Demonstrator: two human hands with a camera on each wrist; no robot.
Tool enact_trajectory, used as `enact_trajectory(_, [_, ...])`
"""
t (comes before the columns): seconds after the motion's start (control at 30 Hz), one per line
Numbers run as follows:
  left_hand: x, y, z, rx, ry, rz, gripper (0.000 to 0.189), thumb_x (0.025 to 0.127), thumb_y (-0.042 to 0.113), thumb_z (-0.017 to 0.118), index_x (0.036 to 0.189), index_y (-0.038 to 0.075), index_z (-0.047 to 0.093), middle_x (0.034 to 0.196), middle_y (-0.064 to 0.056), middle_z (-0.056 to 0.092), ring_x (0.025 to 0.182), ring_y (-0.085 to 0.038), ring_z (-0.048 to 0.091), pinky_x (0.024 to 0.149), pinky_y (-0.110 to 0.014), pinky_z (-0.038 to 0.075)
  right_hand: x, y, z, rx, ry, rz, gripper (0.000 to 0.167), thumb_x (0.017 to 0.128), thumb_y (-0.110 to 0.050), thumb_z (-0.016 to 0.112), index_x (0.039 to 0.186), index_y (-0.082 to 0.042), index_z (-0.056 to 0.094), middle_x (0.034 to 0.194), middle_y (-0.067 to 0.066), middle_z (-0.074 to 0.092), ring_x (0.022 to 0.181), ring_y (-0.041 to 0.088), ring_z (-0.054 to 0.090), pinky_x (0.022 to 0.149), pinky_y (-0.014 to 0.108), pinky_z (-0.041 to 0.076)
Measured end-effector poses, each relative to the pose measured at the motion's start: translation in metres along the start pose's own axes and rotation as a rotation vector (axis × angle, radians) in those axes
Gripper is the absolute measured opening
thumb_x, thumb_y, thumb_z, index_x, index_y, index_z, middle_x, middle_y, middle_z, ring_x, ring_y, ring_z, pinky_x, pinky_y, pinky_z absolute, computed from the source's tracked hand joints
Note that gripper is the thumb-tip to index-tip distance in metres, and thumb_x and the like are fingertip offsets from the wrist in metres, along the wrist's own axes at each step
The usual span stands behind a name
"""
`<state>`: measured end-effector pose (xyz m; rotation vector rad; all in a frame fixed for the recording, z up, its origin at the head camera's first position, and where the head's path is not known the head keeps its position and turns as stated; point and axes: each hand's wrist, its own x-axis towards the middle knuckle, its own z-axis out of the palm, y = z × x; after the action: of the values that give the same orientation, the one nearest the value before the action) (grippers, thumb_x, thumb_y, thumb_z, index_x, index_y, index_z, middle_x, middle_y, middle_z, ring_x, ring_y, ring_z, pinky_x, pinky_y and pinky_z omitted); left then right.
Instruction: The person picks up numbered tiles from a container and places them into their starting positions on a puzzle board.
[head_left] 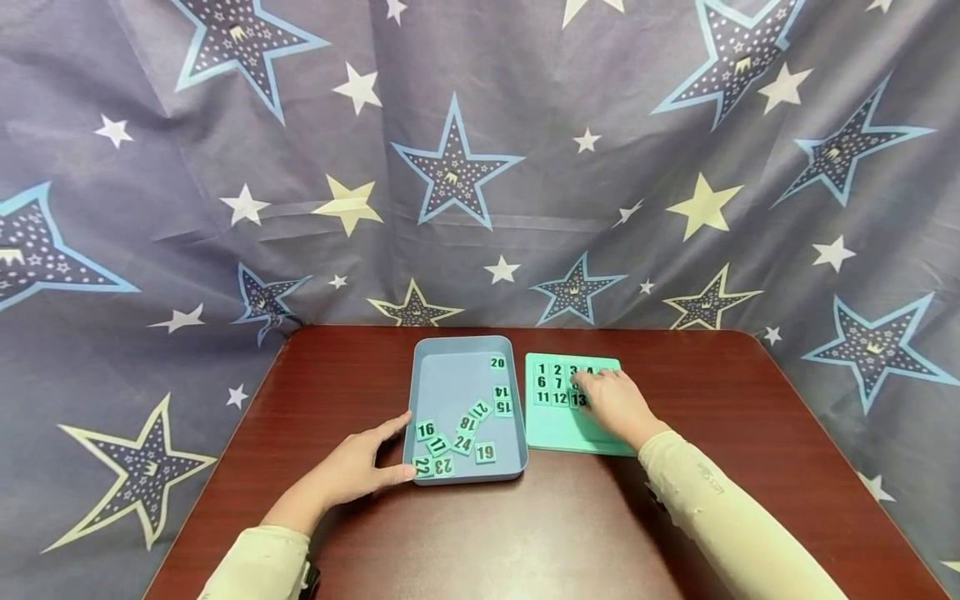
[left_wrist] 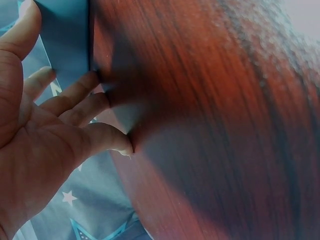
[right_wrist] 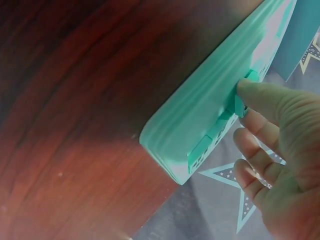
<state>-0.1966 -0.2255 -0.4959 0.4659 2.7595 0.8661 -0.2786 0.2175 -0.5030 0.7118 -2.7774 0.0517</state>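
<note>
My right hand is over the green number board, with thumb and index finger pinching a small green number tile, apparently the one marked 13, at the end of the third row. Rows of numbered tiles starting 1, 6 and 11 lie on the board; the fingers partly cover them. My left hand is spread at the left side of the blue-grey tray, thumb and fingertips at its rim. Inside the tray lie several loose tiles, among them tile 20, tile 16 and tile 19.
Tray and board sit side by side on a dark red-brown wooden table, a narrow gap between them. A grey curtain printed with stars hangs behind the table's far edge and at both sides.
</note>
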Motion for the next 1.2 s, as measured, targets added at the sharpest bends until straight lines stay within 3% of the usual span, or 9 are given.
enact_trajectory(0.17, [0.000, 0.000, 0.000, 0.008, 0.001, 0.003, 0.094, 0.091, 0.054, 0.082, 0.166, 0.017, 0.041, 0.162, -0.018, 0.054, 0.148, -0.041, 0.053, 0.118, -0.061, 0.045, 0.000, 0.002, 0.004, 0.018, -0.004, 0.049, 0.046, 0.082, -0.018, 0.093, 0.121, -0.005, 0.072, 0.108, 0.013, 0.080, 0.104, 0.038, 0.073, 0.097, 0.054, 0.058])
enact_trajectory(0.37, [0.000, -0.002, 0.001, 0.011, 0.001, 0.000, 0.093, 0.091, 0.051, 0.083, 0.167, 0.017, 0.041, 0.163, -0.016, 0.052, 0.149, -0.040, 0.052, 0.119, -0.061, 0.045, -0.001, 0.003, 0.008, 0.108, -0.033, 0.136, 0.051, 0.084, -0.024, 0.091, 0.125, -0.003, 0.069, 0.094, 0.008, 0.082, 0.091, 0.034, 0.077, 0.085, 0.052, 0.058])
enact_trajectory(0.67, [-0.001, -0.001, 0.001, 0.015, 0.006, 0.006, 0.093, 0.091, 0.051, 0.083, 0.166, 0.016, 0.041, 0.162, -0.017, 0.053, 0.148, -0.041, 0.053, 0.118, -0.062, 0.045, -0.004, 0.004, 0.011, 0.153, -0.013, 0.135, 0.046, 0.087, -0.021, 0.089, 0.124, -0.002, 0.069, 0.091, 0.007, 0.082, 0.086, 0.031, 0.078, 0.082, 0.051, 0.059])
enact_trajectory(1.0, [0.000, 0.000, 0.001, 0.012, 0.001, 0.007, 0.093, 0.092, 0.052, 0.082, 0.166, 0.016, 0.041, 0.161, -0.018, 0.054, 0.149, -0.042, 0.052, 0.118, -0.062, 0.045, -0.006, 0.004, 0.004, 0.154, -0.064, 0.163, 0.048, 0.089, -0.025, 0.088, 0.127, -0.003, 0.068, 0.094, 0.006, 0.082, 0.090, 0.032, 0.078, 0.086, 0.052, 0.058])
enact_trajectory(1.2, [0.000, 0.000, 0.001, 0.011, 0.002, 0.008, 0.093, 0.092, 0.052, 0.083, 0.166, 0.016, 0.041, 0.161, -0.019, 0.054, 0.149, -0.042, 0.052, 0.118, -0.062, 0.045, -0.009, 0.006, -0.003, 0.162, -0.027, 0.133, 0.048, 0.088, -0.023, 0.088, 0.126, -0.002, 0.069, 0.094, 0.005, 0.081, 0.086, 0.030, 0.078, 0.083, 0.050, 0.060])
